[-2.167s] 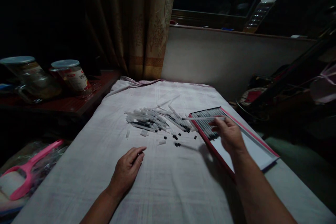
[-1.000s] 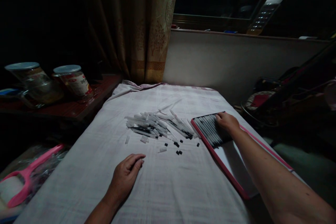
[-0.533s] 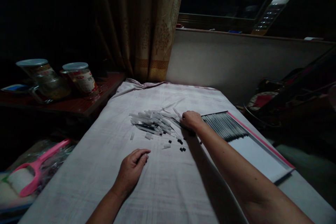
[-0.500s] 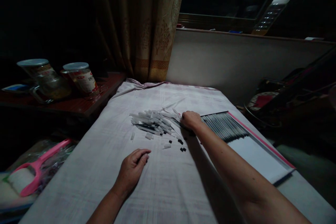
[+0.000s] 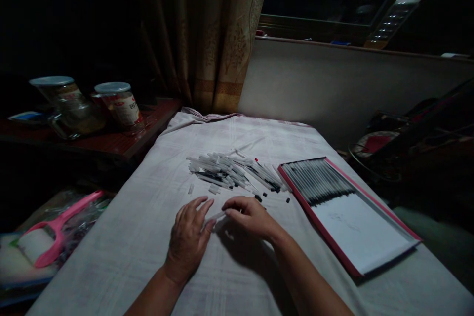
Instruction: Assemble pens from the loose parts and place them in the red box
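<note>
Between my hands, just above the cloth, is a slim pale pen barrel (image 5: 218, 216). The thumb and fingers of my right hand (image 5: 250, 215) pinch its right end. My left hand (image 5: 189, 237) is curved around the other end with thumb and forefinger apart; firm contact there does not show. Beyond my hands lies a loose pile of clear and whitish pen parts (image 5: 218, 168), some with dark refills. Small black caps (image 5: 258, 198) are scattered at its near side. To the right, a shallow red-edged box (image 5: 322, 242) holds a row of pens (image 5: 318, 180) in its far half.
A pale checked cloth (image 5: 148, 256) covers the table. On a dark red side table (image 5: 122, 145) at left stand lidded jars (image 5: 126, 108) and a glass jug (image 5: 79, 121). A pink-handled item (image 5: 55, 229) lies at lower left. A curtain (image 5: 211, 34) hangs behind.
My right hand has come back from beside the pile towards my left, bringing a pen barrel. My left hand has lifted and spread its fingers. The view has shifted slightly, and the whole box now shows.
</note>
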The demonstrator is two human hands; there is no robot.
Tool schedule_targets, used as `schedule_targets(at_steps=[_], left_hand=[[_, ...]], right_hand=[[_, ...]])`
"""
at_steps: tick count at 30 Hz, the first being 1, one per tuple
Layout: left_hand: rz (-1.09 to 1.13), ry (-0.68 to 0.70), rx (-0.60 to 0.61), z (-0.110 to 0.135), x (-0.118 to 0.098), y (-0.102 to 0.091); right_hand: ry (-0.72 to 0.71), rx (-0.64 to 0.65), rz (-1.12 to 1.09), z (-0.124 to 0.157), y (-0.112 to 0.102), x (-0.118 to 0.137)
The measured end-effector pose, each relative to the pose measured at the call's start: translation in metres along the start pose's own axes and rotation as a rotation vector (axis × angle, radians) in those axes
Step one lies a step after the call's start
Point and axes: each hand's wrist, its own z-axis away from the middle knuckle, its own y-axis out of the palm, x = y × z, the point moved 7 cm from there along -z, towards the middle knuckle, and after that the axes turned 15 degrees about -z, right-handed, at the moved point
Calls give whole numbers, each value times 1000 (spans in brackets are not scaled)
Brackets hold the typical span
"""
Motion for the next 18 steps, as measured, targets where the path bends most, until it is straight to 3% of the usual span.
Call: schedule_targets(at_steps=[2,4,7,10,14,18], left_hand=[[26,0,53,1,1,6],[77,-89,85,1,10,11],[119,-305,94,3,28,16],[158,-471,141,6,41,21],[254,-595,250,10,46,29],[331,-621,289,10,46,32]], right_hand=[[-1,50,-12,-11,13,0],[8,-6,117,-30,8,2],[10,-141,602,-62,-9,10],[69,-63,989,-87,-8,12],[113,35,1073,-103,-2,11],[145,71,1120,-110,0,11]])
